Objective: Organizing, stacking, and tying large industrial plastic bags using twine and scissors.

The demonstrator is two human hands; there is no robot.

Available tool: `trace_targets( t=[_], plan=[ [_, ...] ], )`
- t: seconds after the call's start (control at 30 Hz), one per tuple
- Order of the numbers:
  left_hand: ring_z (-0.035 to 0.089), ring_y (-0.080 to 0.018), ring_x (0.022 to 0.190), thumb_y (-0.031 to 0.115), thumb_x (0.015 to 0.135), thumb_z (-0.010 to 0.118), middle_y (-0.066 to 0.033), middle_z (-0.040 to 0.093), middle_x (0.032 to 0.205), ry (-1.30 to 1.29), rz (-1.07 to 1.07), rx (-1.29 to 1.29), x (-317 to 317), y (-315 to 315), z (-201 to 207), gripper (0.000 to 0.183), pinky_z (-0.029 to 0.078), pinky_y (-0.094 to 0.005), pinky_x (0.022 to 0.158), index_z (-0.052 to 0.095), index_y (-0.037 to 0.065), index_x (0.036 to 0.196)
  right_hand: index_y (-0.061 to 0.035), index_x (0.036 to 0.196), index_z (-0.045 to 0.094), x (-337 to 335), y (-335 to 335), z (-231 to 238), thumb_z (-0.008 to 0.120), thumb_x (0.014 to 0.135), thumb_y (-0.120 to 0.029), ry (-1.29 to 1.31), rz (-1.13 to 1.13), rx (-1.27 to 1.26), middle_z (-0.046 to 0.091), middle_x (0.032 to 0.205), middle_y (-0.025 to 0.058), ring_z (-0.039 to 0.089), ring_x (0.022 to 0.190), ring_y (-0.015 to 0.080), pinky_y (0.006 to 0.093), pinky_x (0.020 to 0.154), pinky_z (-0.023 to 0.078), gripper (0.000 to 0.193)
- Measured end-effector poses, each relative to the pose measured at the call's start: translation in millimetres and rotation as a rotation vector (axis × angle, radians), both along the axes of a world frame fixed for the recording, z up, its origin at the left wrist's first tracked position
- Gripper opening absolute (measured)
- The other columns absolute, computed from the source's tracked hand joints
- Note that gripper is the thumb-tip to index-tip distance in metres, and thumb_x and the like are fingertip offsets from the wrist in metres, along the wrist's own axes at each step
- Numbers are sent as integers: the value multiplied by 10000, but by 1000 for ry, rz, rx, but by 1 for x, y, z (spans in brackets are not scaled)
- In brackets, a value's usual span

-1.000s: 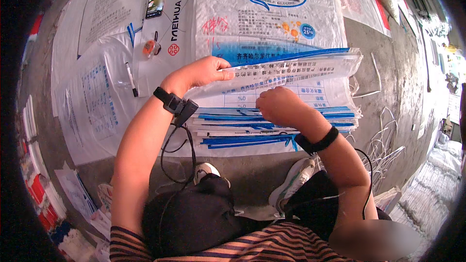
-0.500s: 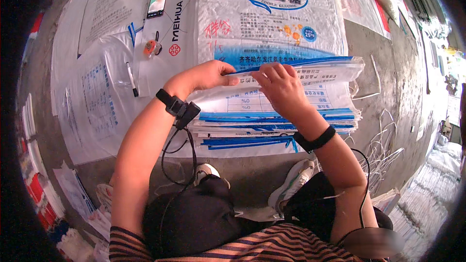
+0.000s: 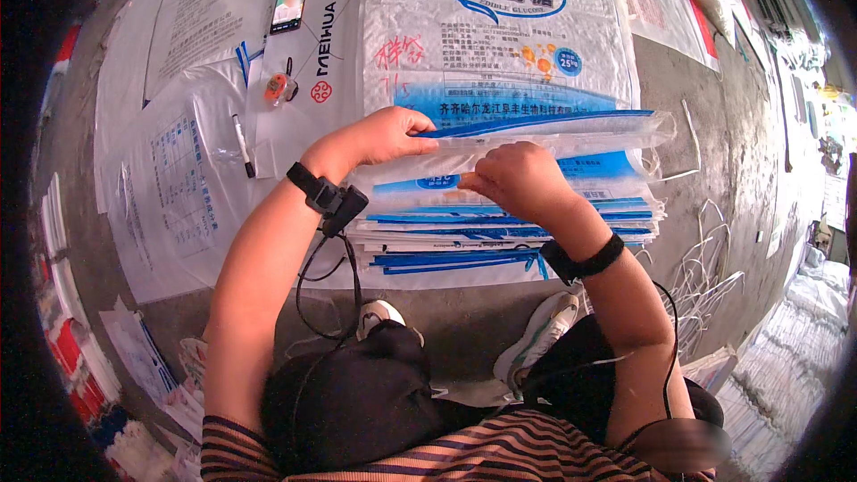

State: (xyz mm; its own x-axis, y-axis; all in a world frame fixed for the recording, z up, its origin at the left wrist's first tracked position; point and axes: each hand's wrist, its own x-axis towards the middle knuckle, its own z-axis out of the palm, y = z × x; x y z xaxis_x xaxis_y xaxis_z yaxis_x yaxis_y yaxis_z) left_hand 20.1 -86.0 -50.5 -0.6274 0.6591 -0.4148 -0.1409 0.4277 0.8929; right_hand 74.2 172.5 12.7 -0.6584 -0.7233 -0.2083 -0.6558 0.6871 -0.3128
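Observation:
A stack of flat white woven sacks with blue edges (image 3: pixel 509 232) lies on the floor in front of me. My left hand (image 3: pixel 388 134) grips the near edge of the top sack (image 3: pixel 553 129) and holds it lifted off the pile. My right hand (image 3: pixel 513 180) pinches the sack layers just below that raised edge. Both wrists wear black bands. A cable hangs from the left one.
A large white and blue printed sack (image 3: pixel 500 27) lies spread beyond the stack. To the left lie a phone (image 3: pixel 290 2), a small orange object (image 3: pixel 278 87), a black marker (image 3: pixel 243 145) and printed sheets. White straps (image 3: pixel 705 259) lie at the right. My shoes (image 3: pixel 536 348) rest near the stack.
My right hand moved from the stack's near part up to the lifted edge, then dropped slightly under it. My left hand keeps holding the top sack's edge raised.

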Motion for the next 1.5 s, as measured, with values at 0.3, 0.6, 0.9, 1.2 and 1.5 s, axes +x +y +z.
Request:
trace_targets(
  t=[0.3, 0.6, 0.9, 1.2, 1.5],
  plan=[
    [576, -64, 809, 267, 918, 691, 1, 683, 873, -97, 38, 69, 1, 1, 2, 296, 482, -270, 757, 689, 8, 1061, -113, 987, 612, -5, 2, -7, 698, 791, -117, 346, -142, -110, 594, 992, 32, 562, 986, 238, 392, 876, 420, 215],
    [561, -55, 845, 219, 942, 680, 11, 670, 919, -120, 70, 46, -2, -4, 4, 279, 475, -245, 775, 663, -11, 1100, -114, 836, 659, -3, 11, -1, 707, 784, -137, 142, -94, -174, 607, 852, 28, 591, 890, 243, 401, 782, 471, 74],
    [635, -130, 920, 169, 921, 680, -70, 716, 1011, 51, 16, -90, 21, 6, 36, 284, 505, -300, 856, 655, -5, 1143, -139, 880, 655, -13, 15, 18, 672, 811, -169, 389, -181, -208, 625, 931, 26, 567, 1001, 242, 401, 873, 422, 77],
    [666, -151, 1009, 263, 1009, 562, -92, 722, 1042, -63, 251, 11, 44, -45, 50, 320, 521, -294, 841, 654, -21, 1122, -127, 919, 712, -3, 26, 35, 676, 848, -221, -177, 33, 193, 669, 905, 63, 627, 933, 278, 413, 839, 486, 123],
    [653, -149, 942, 247, 990, 590, -72, 706, 1037, -207, 37, -507, 94, -125, 79, 298, 522, -290, 826, 646, 0, 1147, -91, 1112, 667, -17, 141, 110, 659, 888, -331, -400, -18, 338, 686, 1046, 138, 647, 962, 342, 454, 842, 508, 328]
  ],
)
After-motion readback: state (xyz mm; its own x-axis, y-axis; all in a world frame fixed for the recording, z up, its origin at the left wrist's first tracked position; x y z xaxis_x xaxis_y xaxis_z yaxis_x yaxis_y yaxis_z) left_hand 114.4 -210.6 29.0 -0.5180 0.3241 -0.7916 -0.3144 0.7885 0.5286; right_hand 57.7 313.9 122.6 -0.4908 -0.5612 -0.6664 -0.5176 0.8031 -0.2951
